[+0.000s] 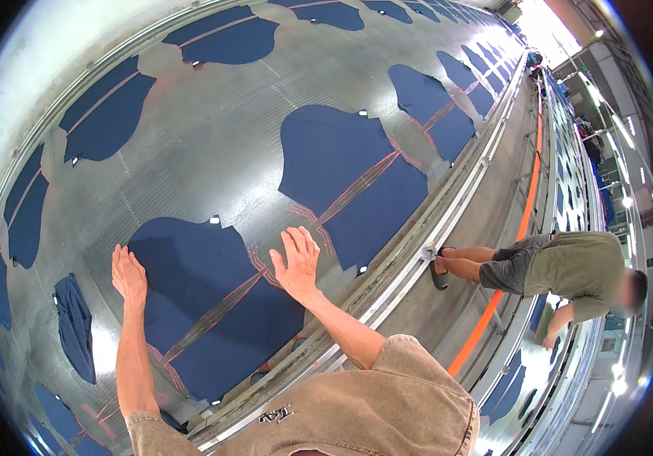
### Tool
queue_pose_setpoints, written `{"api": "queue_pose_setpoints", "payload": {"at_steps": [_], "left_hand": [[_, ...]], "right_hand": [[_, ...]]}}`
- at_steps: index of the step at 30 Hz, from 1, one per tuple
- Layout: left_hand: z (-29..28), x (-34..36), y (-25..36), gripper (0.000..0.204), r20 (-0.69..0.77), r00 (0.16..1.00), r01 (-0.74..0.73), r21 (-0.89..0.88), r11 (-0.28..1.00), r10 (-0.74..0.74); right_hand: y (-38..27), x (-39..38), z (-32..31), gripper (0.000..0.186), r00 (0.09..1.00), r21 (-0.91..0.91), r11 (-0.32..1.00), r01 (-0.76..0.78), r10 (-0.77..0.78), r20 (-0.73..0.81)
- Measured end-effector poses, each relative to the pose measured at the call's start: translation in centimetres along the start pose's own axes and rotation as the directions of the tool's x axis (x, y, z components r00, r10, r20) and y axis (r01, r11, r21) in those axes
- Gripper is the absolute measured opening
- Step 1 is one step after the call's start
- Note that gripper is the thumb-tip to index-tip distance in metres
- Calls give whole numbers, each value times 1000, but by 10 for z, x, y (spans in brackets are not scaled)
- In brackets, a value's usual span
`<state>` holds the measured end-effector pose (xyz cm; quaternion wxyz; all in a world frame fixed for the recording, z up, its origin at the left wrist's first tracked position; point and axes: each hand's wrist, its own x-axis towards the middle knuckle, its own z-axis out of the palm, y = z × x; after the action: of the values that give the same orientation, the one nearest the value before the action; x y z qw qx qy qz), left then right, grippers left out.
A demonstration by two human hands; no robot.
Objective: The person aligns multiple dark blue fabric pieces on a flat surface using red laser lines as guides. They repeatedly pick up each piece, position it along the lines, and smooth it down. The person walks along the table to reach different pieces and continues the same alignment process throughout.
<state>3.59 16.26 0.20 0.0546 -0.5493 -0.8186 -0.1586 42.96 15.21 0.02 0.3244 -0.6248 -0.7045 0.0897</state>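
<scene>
Both hands lay flat with fingers spread, gripping nothing: the left hand (129,275) at the nine o'clock edge of a navy garment panel (209,311) on the long metal table (212,137), the right hand (297,262) at its two o'clock corner. A co-worker (562,270) stood at three o'clock.

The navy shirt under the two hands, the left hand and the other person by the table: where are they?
navy shirt (212,304): head view, middle of the cloth.
left hand (129,275): head view, back of the hand.
other person (577,266): head view, olive shirt's back.

Head fisheye cam looks down, close over long metal table (212,144), rim bent.
</scene>
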Motion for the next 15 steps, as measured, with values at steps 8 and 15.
{"api": "queue_pose_setpoints", "payload": {"at_steps": [8, 15], "left_hand": [[-13, 17, -1, 14, 24, 999, 48, -65, 997, -46], [-1, 15, -8, 14, -106, 994, 23, -68, 997, -30]], "right_hand": [[1, -1, 3, 47, 1000, -29, 1000, 1, -2, -26], [2, 1, 1, 45, 998, -85, 994, 66, -64, 23]]}}
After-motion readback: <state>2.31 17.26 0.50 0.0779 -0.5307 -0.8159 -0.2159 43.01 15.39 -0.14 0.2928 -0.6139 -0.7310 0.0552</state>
